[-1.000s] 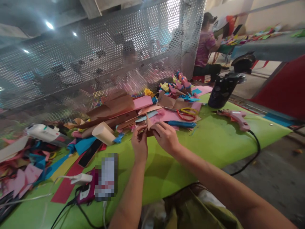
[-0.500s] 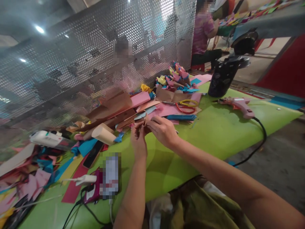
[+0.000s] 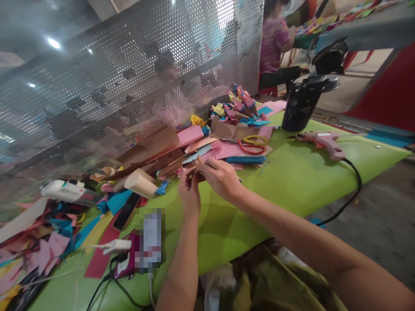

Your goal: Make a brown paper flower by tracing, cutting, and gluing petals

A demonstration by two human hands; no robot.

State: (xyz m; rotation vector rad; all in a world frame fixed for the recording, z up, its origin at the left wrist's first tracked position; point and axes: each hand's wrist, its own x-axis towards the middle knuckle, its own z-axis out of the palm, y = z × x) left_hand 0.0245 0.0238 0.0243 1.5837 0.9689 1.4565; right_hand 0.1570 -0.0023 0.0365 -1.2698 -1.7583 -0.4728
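Both hands meet over the green tabletop, fingers closed around a small piece of brown paper. My left hand pinches it from the left, and my right hand grips it from the right. Most of the paper is hidden by the fingers. Just beyond the hands lie pink paper sheets and a blue rod-like tool or bundle. Scissors with red and yellow handles rest on the sheets.
A pink glue gun with a black cord lies at right, near a black tumbler. Finished paper cones are heaped at the back. Left are a paper roll, a black phone, a charger and scraps.
The hands stay nearly in place, still holding the brown paper, with only slight finger movement. The view has shifted a little.
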